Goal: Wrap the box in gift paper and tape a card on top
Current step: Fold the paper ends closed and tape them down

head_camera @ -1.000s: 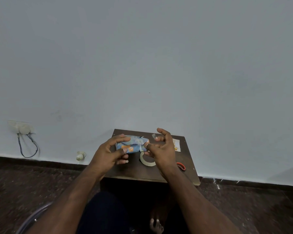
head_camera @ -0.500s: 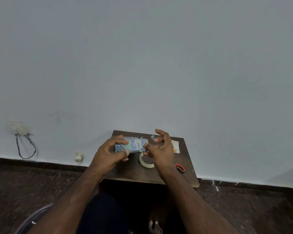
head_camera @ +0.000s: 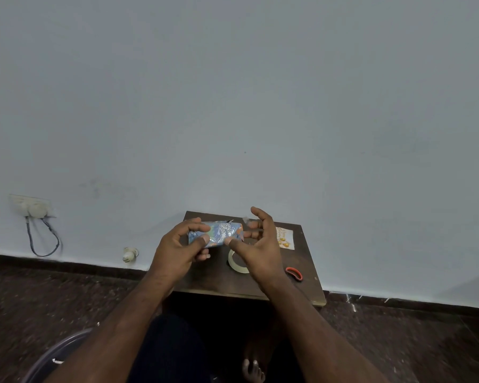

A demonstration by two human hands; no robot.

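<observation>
A small box wrapped in blue patterned gift paper (head_camera: 219, 233) is held above the dark wooden table (head_camera: 307, 272). My left hand (head_camera: 177, 248) grips its left end, thumb in front and fingers over the top. My right hand (head_camera: 257, 244) is at the box's right end, its thumb pressing the front edge, its fingers curled loosely behind. A small clear piece of tape (head_camera: 245, 219) sticks up from a right fingertip. A roll of tape (head_camera: 237, 262) lies on the table under my right hand. The card (head_camera: 284, 238) lies flat at the table's far right.
Red-handled scissors (head_camera: 294, 273) lie near the table's right edge. The table stands against a pale wall; a wall socket with a cable (head_camera: 36, 217) is far left. My legs and a bare foot (head_camera: 252, 369) are below the table's front edge, on a dark floor.
The box has tilted slightly in my hands, and my right thumb has slid along its front edge. Both hands stay in nearly the same place.
</observation>
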